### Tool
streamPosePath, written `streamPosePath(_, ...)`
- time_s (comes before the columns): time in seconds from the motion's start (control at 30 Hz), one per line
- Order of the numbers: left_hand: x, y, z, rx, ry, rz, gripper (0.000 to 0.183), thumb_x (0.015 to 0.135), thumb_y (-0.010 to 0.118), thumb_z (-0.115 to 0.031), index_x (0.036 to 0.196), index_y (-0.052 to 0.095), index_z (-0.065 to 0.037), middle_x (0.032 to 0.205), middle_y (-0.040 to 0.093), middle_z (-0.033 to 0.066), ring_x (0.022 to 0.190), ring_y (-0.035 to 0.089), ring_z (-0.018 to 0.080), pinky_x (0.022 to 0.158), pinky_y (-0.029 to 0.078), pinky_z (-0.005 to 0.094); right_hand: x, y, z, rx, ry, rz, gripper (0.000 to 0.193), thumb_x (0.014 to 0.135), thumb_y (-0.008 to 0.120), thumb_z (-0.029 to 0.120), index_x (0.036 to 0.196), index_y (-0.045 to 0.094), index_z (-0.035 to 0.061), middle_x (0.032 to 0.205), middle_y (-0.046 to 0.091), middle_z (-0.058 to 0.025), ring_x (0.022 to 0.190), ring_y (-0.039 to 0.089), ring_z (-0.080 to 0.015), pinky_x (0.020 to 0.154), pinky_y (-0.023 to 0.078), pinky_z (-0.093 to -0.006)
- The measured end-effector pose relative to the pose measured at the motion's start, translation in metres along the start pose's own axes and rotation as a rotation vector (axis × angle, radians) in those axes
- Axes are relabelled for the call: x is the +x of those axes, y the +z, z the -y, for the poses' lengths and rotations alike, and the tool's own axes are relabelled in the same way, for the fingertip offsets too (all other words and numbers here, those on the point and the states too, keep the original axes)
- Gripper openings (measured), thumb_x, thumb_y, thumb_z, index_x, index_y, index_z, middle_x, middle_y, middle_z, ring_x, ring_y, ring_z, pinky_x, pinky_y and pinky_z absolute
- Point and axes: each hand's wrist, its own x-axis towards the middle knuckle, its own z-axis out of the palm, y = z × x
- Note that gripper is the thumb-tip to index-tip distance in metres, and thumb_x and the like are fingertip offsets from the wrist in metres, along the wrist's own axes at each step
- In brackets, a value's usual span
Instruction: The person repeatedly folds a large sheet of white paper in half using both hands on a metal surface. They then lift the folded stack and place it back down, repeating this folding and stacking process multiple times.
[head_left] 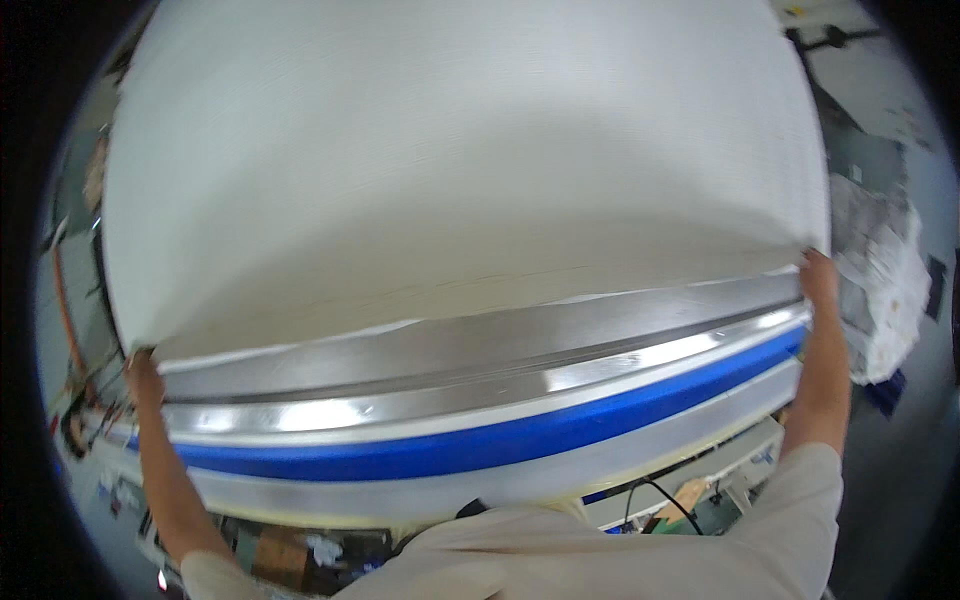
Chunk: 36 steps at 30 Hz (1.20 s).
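**Clearly, we have a white sheet [460, 150] by both near corners**

Leftmost, our left hand [147, 378] is closed, fingers curled on one corner. Low in view sits a brown boxy thing [281, 558], its inside hidden from us. Across the middle, the sheet spreads away from us, its near edge along a grey metal strip [450, 340]; a blue band [480, 445] runs along the counter [480, 486] nearer us. Our right hand [820, 278] closes on the other corner. Rightmost, near the grey floor [928, 195], lies crumpled plastic wrapping [890, 285], contents unclear.

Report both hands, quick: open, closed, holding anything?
Left hand: closed, holding the white sheet at its near left corner.
Right hand: closed, holding the white sheet at its near right corner.
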Motion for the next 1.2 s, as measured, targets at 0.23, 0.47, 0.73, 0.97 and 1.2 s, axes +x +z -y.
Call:
streamPosePath(0.23,-0.024,-0.151,-0.008,-0.391,-0.224,0.046,0.032,0.087,0.048,-0.01,0.113,0.066,-0.019,0.111,0.066,0.0099,0.109,0.058,0.0294,0.102,0.04,0.041,0.001,-0.013,-0.012,0.035,-0.089,-0.016,0.04,0.078,0.052,0.005,0.117,0.063,0.0114,0.113,0.064,-0.015,0.104,0.06,-0.0359,0.089,0.048,-0.0441)
streamPosePath(0.47,-0.061,-0.209,0.036,-0.442,-0.256,0.087,0.039,0.081,0.055,-0.002,0.116,0.063,-0.017,0.112,0.066,0.0103,0.107,0.059,0.0329,0.098,0.042,0.0428,-0.017,-0.055,-0.064,0.028,-0.169,-0.066,0.036,0.082,0.057,0.01,0.118,0.062,0.0124,0.109,0.065,-0.0176,0.1,0.061,-0.0376,0.085,0.048,-0.0439)
streamPosePath(0.73,-0.145,-0.136,0.064,-0.388,-0.036,0.084,0.04,0.075,0.048,0.005,0.107,0.066,-0.012,0.106,0.067,0.0104,0.1,0.061,0.0332,0.103,0.035,0.0491,-0.091,-0.056,-0.084,0.036,-0.321,0.09,0.029,0.079,0.056,0.008,0.106,0.067,0.0094,0.099,0.067,-0.0184,0.093,0.062,-0.0371,0.08,0.049,-0.044)
streamPosePath(0.97,-0.175,-0.098,-0.031,-0.234,0.257,0.611,0.035,0.075,0.059,-0.006,0.106,0.068,-0.018,0.107,0.067,0.0077,0.109,0.059,0.0258,0.106,0.034,0.0478,-0.139,0.004,-0.067,-0.31,-0.416,0.325,0.03,0.074,0.059,0.01,0.102,0.069,0.0135,0.092,0.068,-0.0141,0.09,0.064,-0.0331,0.083,0.049,-0.044)
streamPosePath(1.2,-0.16,-0.097,-0.084,-0.056,0.342,0.908,0.021,0.079,0.063,-0.011,0.098,0.071,-0.01,0.109,0.068,0.0103,0.105,0.064,0.0272,0.084,0.052,0.0418,-0.156,0.052,-0.051,-0.503,-0.514,0.504,0.015,0.08,0.056,0.014,0.088,0.068,0.0089,0.087,0.067,-0.0131,0.087,0.064,-0.0332,0.078,0.05,-0.0448)
